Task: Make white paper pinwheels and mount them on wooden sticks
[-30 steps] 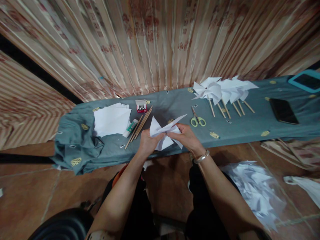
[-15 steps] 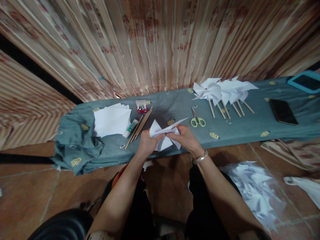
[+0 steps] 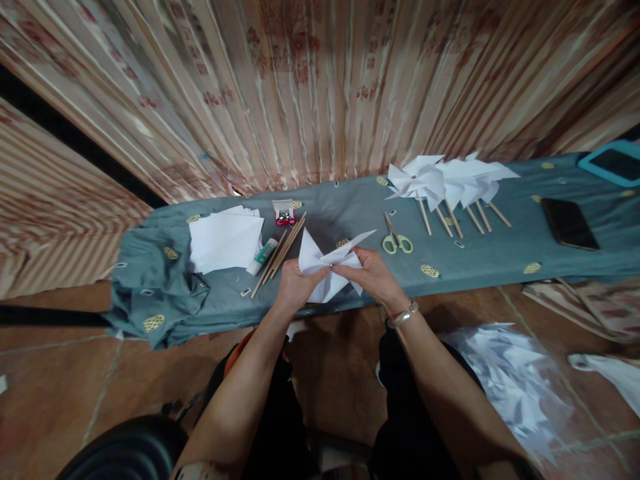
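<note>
I hold a white paper pinwheel head [image 3: 327, 267] over the near edge of a low bench covered in blue-grey cloth [image 3: 345, 207]. My left hand [image 3: 296, 285] pinches its left side. My right hand [image 3: 373, 273] pinches folded points together at its middle. Both hands are closed on the paper. Wooden sticks [image 3: 283, 250] and a glue stick [image 3: 261, 257] lie just left of my hands. Green-handled scissors [image 3: 397, 239] lie just to the right.
A stack of white paper squares [image 3: 225, 239] and a small red box [image 3: 284, 215] sit to the left. Finished pinwheels on sticks [image 3: 447, 183] lie at right, then a dark phone [image 3: 569, 223] and a teal-cased tablet [image 3: 613, 162]. Paper scraps [image 3: 505, 377] cover the floor.
The paper pinwheel head has shifted slightly in my hands as its points are drawn in; both hands stay in nearly the same place.
</note>
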Demonstrator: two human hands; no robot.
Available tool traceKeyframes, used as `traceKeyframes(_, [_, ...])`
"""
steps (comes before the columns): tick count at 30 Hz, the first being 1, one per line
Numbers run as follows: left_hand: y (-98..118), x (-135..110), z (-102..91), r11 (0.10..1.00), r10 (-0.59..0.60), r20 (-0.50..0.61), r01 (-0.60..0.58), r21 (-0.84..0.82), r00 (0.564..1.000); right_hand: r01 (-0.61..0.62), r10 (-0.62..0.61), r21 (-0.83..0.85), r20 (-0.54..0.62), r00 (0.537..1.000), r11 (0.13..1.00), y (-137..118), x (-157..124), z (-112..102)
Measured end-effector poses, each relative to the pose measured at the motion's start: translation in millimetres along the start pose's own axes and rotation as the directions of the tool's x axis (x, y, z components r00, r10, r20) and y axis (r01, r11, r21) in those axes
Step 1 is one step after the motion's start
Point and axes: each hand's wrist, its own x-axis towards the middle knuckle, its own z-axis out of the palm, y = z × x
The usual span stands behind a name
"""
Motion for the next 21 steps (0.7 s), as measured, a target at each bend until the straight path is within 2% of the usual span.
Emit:
traceKeyframes(9, [-1.1,-3.8,0.5,0.988,-0.106,0.017,0.107,-0.110,0.994,-0.028,0.028,0.008,-0.037,0.999,1.000,0.1,-1.5,0.9])
traceKeyframes(21, [-1.8,-4.8,-6.1,0.964,-0.181,0.041,0.185,-0.190,0.983,-0.038,0.038,0.039,0.018,0.999,0.998,2.4,-1.1,5.2])
